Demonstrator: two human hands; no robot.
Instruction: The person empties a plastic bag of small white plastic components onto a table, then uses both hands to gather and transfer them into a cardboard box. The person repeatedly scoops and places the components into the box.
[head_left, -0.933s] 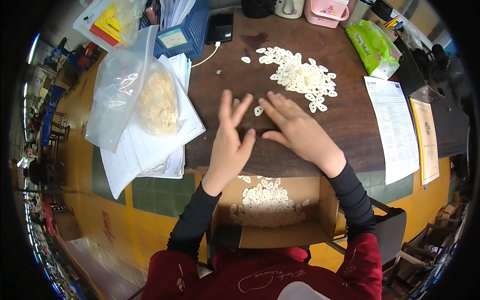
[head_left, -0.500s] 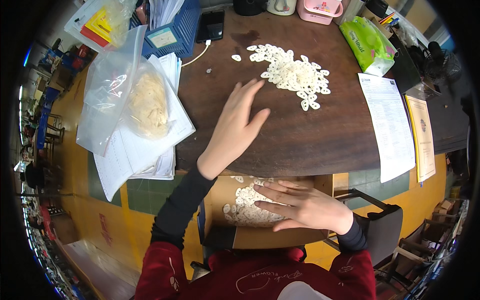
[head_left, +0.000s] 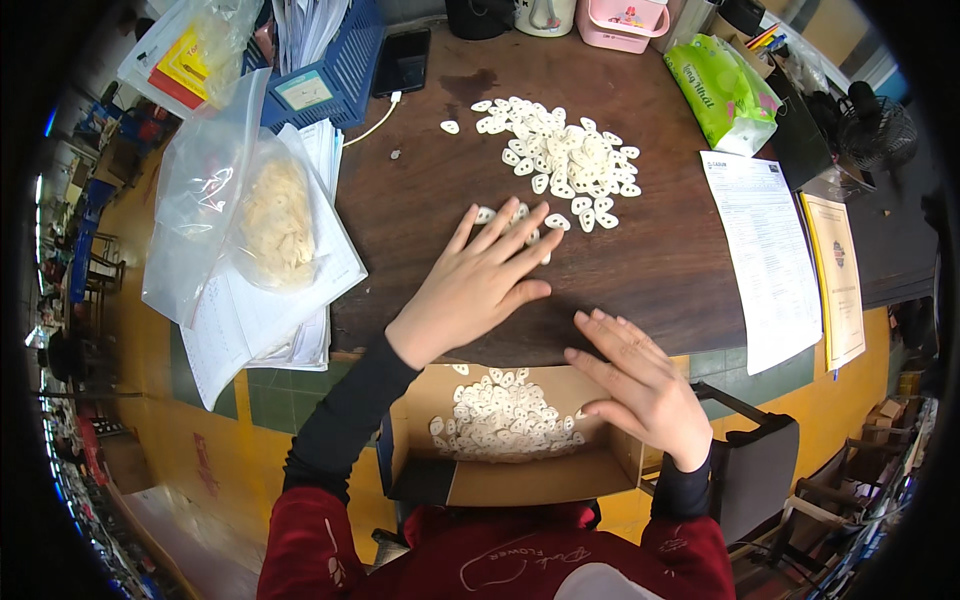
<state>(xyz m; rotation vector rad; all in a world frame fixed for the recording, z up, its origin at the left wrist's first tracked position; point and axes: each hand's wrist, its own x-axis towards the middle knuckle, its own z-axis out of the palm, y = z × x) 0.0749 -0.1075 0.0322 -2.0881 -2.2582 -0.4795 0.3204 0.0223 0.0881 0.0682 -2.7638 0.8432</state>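
Note:
My left hand (head_left: 478,285) lies palm down on the dark wooden table (head_left: 400,220), fingers spread over several small white teardrop-shaped pieces with holes. Just beyond its fingertips is a loose pile of the same white pieces (head_left: 575,155). Fingers stretched out, my right hand (head_left: 640,385) hovers over the table's near edge and the right end of an open cardboard box (head_left: 540,483). Many more white pieces (head_left: 505,415) lie in that box, below the table edge. A small white piece seems to be by the right thumb; whether it touches, I cannot tell.
At the left, a clear bag (head_left: 275,225) of pale pieces rests on papers (head_left: 225,340). Behind stand a blue basket (head_left: 345,75) and a phone (head_left: 403,62) with its cable. To the right are a green tissue pack (head_left: 715,90), a printed sheet (head_left: 765,260) and a chair (head_left: 755,470).
My left hand has come down onto the table, over pieces now apart from the pile. My right hand has risen from above the box's pieces toward the table edge.

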